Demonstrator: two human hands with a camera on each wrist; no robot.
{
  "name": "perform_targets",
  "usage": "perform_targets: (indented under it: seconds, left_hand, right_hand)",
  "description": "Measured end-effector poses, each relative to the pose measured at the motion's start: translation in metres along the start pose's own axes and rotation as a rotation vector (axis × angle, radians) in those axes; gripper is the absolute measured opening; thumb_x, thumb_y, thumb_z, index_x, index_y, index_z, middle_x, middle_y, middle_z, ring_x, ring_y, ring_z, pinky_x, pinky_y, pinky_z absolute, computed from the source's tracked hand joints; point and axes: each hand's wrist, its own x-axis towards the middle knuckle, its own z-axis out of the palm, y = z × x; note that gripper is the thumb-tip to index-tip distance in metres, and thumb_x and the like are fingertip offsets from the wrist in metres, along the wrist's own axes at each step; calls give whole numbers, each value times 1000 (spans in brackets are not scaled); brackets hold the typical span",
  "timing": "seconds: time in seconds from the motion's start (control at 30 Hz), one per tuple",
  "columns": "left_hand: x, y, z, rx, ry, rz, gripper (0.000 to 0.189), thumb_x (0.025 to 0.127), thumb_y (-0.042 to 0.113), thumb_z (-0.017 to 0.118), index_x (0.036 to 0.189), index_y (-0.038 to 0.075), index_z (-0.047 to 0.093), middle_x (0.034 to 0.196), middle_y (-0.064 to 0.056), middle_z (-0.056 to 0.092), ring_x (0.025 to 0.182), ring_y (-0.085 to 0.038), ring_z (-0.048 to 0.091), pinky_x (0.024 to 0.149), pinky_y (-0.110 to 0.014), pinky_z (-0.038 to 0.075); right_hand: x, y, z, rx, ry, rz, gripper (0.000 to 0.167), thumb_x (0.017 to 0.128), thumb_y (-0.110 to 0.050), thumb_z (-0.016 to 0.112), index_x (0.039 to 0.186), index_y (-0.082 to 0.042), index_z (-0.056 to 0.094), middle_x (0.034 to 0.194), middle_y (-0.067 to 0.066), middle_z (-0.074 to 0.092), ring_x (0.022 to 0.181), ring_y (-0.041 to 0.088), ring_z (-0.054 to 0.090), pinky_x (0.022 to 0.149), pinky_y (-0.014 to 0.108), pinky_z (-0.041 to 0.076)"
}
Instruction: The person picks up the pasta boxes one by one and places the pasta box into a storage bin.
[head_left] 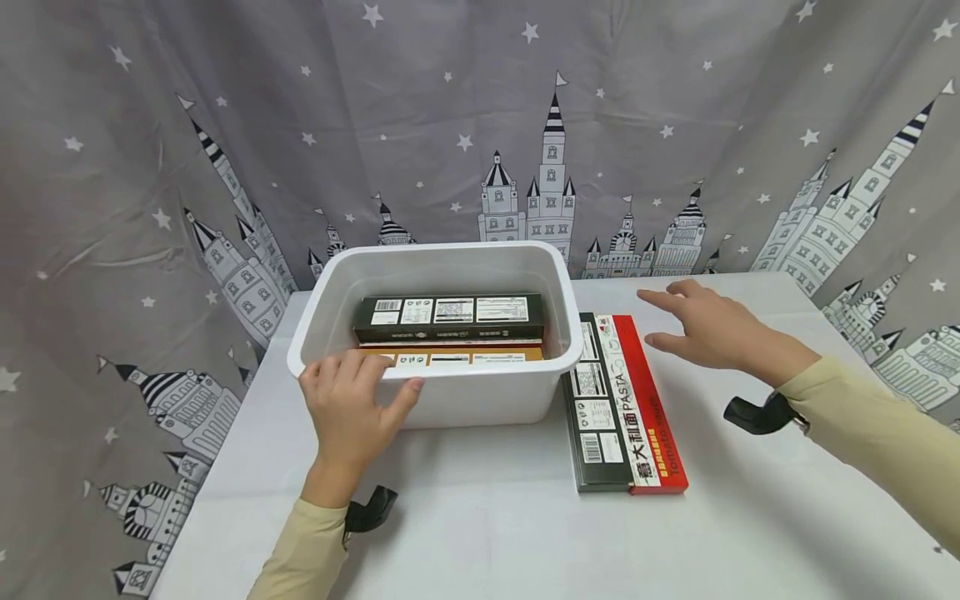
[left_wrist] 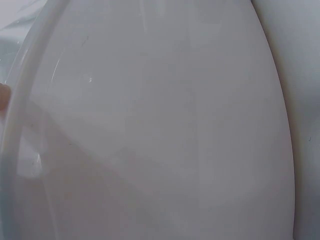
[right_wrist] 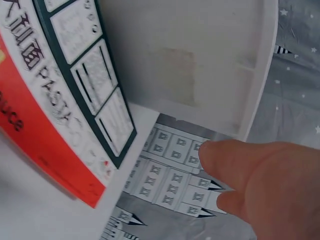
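A white plastic bin (head_left: 465,400) stands on the table, also filling most of the left wrist view. My left hand (head_left: 348,404) holds its near rim at the left corner, fingers hooked over the edge and thumb against the outer wall. Inside lie a dark pasta box (head_left: 450,332) and an orange-edged box (head_left: 517,354). To the right of the bin a red, white and dark pasta box (head_left: 626,408) lies flat, dark side panel toward the bin. My right hand (head_left: 708,325) hovers beyond its far right corner, fingers extended, holding nothing.
A white-covered table (head_left: 480,533) carries everything. Behind it hangs a grey curtain (head_left: 420,100) printed with castles and stars. Dark wrist-worn devices (head_left: 761,414) sit under both forearms.
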Motion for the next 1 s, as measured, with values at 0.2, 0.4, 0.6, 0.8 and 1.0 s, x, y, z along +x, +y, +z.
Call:
perform_targets:
  seconds: [0.2,0.4,0.6,0.8,1.0]
  left_hand:
    - [-1,0,0,4,-9,-3,67,96,68,45,86,4,65,80,-15,64,79,-39,54,85,-57,33]
    - [0,0,0,6,13,20,66,95,67,48,84,4,64,78,-16,63,76,-39,52,84,-57,33]
    - [0,0,0,7,15,29,66,95,68,48,85,5,65,79,-16,63,75,-38,52,83,-57,33]
    - [0,0,-1,4,17,23,66,96,67,48,85,5,65,79,-15,63,76,-38,52,83,-57,33]
    - [0,1,-1,3,13,25,66,96,67,47,84,5,64,79,-15,63,77,-38,53,82,-57,33]
  right_hand:
    - [-8,4,21,22,-21,59,71,92,-32,70,153,-8,44,143,38,45,120,55,57,86,66,54]
    - [-16,3,43,54,-33,76,73,93,-37,69,154,-7,42,145,40,42,117,58,57,82,66,55]
    - [-25,-4,67,111,-31,97,75,92,-38,70,154,-6,41,146,41,39,117,59,56,78,66,55]
    - [-33,-14,95,169,-16,121,78,91,-37,71,156,-8,38,148,41,36,121,61,53,82,68,54]
    - [-39,-24,121,236,10,171,77,94,-38,66,157,-7,35,151,41,32,126,63,49,90,71,50]
